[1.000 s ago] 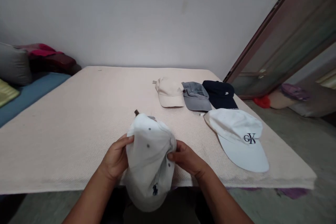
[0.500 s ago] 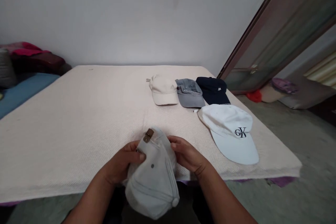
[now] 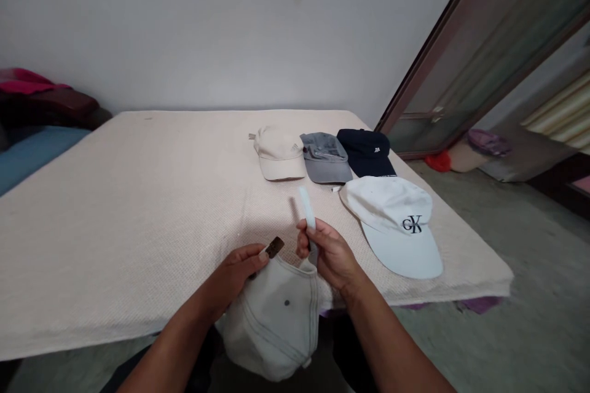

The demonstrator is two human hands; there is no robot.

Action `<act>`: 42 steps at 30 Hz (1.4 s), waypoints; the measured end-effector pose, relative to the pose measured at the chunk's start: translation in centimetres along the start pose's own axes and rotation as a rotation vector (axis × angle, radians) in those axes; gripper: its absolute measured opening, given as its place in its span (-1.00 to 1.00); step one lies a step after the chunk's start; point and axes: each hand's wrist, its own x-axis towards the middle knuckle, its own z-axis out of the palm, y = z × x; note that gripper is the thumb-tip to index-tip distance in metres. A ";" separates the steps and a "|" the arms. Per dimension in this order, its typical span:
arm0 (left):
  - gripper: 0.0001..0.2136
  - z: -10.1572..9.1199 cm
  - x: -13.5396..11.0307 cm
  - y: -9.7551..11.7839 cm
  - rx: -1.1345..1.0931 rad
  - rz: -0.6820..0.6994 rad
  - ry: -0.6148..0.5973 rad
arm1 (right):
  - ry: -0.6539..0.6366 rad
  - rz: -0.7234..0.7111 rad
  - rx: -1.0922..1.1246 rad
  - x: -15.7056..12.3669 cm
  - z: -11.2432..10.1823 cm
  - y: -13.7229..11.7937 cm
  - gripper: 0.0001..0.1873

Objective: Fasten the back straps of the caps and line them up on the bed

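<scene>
Cloth is what I judge I am handling in the head view: the off-white soft fabric baseball cap (image 3: 276, 325) is between my two hands at the near side of the cream, woven-cloth-covered counter (image 3: 152, 221), its crown reaching past the edge and its back gap facing away from me. I expect it to be light and floppy, easy to grip rather than slippery, and hardly fragile, though the crown will likely sag or crease if squeezed. My left grip (image 3: 236, 273) is narrow, pinching the cap at the dark brown clasp-like piece (image 3: 275, 247); my right grip (image 3: 332, 252) is narrow too, holding the pale flat fabric strap (image 3: 306, 206), whose free end stands up above the thumb, apart from the brown piece. I would take hold by the stitched rim beside the gap, which should be the stiffest part, and keep any pull on the strap in line with it. As for containers, I cannot make out any for certain; the beige cloth cap (image 3: 279, 150), washed-grey cloth cap (image 3: 326, 159) and navy cloth cap (image 3: 366, 155) lie in a row directly on the counter, with the white cap with a dark monogram (image 3: 385, 206) nearer me on the right. Whether anything sits inside their crowns, I cannot tell.
</scene>
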 end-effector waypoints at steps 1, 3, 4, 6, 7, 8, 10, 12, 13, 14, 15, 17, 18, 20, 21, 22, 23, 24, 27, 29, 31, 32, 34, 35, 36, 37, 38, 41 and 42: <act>-0.81 -0.1 0.1 -0.1 -0.016 0.013 0.010 | -0.013 -0.007 0.002 0.0 -0.1 -0.1 -0.77; -0.85 -0.2 0.3 -0.4 -0.057 0.039 0.019 | -0.053 -0.009 0.004 -0.1 -0.2 -0.2 -0.76; -0.85 -0.3 0.3 -0.4 -0.084 0.049 0.016 | -0.071 -0.009 0.003 -0.2 -0.2 -0.3 -0.77; -0.85 -0.5 0.3 -0.5 -0.147 0.057 0.000 | -0.087 -0.004 0.003 -0.3 -0.2 -0.5 -0.80; -0.85 -0.5 0.3 -0.5 -0.171 0.057 -0.010 | -0.088 0.001 0.005 -0.3 -0.3 -0.5 -0.81; -0.85 -0.5 0.3 -0.5 -0.183 0.058 -0.016 | -0.083 0.007 0.009 -0.2 -0.4 -0.6 -0.82; -0.84 -0.4 0.3 -0.5 -0.170 0.055 -0.024 | -0.066 0.019 0.018 -0.2 -0.5 -0.6 -0.85; -0.83 -0.2 0.3 -0.7 -0.129 0.041 -0.038 | -0.058 0.034 0.020 -0.1 -0.4 -0.6 -0.89; -0.82 -0.1 0.3 -0.8 -0.109 0.031 -0.044 | -0.060 0.042 0.017 -0.1 -0.3 -0.5 -0.89; -0.81 0.0 0.4 -0.9 -0.091 0.020 -0.050 | -0.066 0.051 0.009 -0.1 -0.1 -0.4 -0.90; -0.81 0.1 0.5 -1.1 -0.075 0.009 -0.055 | -0.075 0.059 -0.001 0.0 0.1 -0.2 -0.89; -0.80 0.2 0.6 -1.4 -0.043 -0.016 -0.055 | -0.106 0.082 -0.026 -0.1 0.6 0.3 -0.88; -0.81 0.3 0.7 -1.5 -0.025 -0.028 -0.051 | -0.134 0.095 -0.044 -0.1 0.8 0.5 -0.86; -0.81 0.5 0.9 -1.7 0.012 -0.041 -0.030 | -0.201 0.116 -0.087 -0.2 1.1 1.0 -0.84; -0.81 0.5 0.9 -1.7 0.029 -0.033 -0.015 | -0.231 0.123 -0.111 -0.2 1.2 1.1 -0.83; -0.80 0.6 1.0 -1.7 0.043 -0.015 -0.007 | -0.252 0.128 -0.135 -0.2 1.2 1.2 -0.82; -0.79 0.7 1.0 -1.7 0.053 0.008 -0.008 | -0.263 0.128 -0.155 -0.3 1.2 1.2 -0.81; -0.79 0.7 1.0 -1.7 0.058 0.028 -0.018 | -0.264 0.127 -0.166 -0.3 1.1 1.1 -0.80; -0.76 0.7 0.9 -1.6 0.060 0.034 -0.067 | -0.245 0.131 -0.155 -0.3 0.8 0.8 -0.75; -0.77 0.6 0.8 -1.5 0.041 0.018 -0.074 | -0.217 0.142 -0.132 -0.3 0.6 0.5 -0.77; -0.80 0.4 0.7 -1.5 0.007 0.012 -0.062 | -0.194 0.151 -0.103 -0.2 0.3 0.2 -0.80; -0.82 0.2 0.7 -1.4 -0.016 0.012 -0.054 | -0.196 0.160 -0.090 -0.3 0.1 0.0 -0.81; -0.82 -0.1 0.5 -1.3 -0.059 0.019 -0.046 | -0.229 0.193 -0.072 -0.3 -0.1 -0.3 -0.81; -0.82 -0.3 0.5 -1.2 -0.078 0.028 -0.046 | -0.250 0.209 -0.076 -0.4 -0.2 -0.5 -0.81; -0.83 -0.4 0.4 -1.2 -0.098 0.038 -0.048 | -0.264 0.221 -0.087 -0.5 -0.2 -0.6 -0.80; -0.83 -0.6 0.4 -1.2 -0.117 0.048 -0.049 | -0.267 0.225 -0.102 -0.5 -0.3 -0.7 -0.79; -0.84 -0.7 0.3 -1.2 -0.135 0.055 -0.050 | -0.262 0.224 -0.120 -0.6 -0.3 -0.7 -0.77; -0.86 -1.0 0.2 -1.3 -0.169 0.070 -0.049 | -0.239 0.217 -0.180 -0.6 -0.2 -0.7 -0.75; -0.86 -1.1 0.2 -1.4 -0.172 0.071 -0.047 | -0.235 0.216 -0.201 -0.6 -0.2 -0.6 -0.74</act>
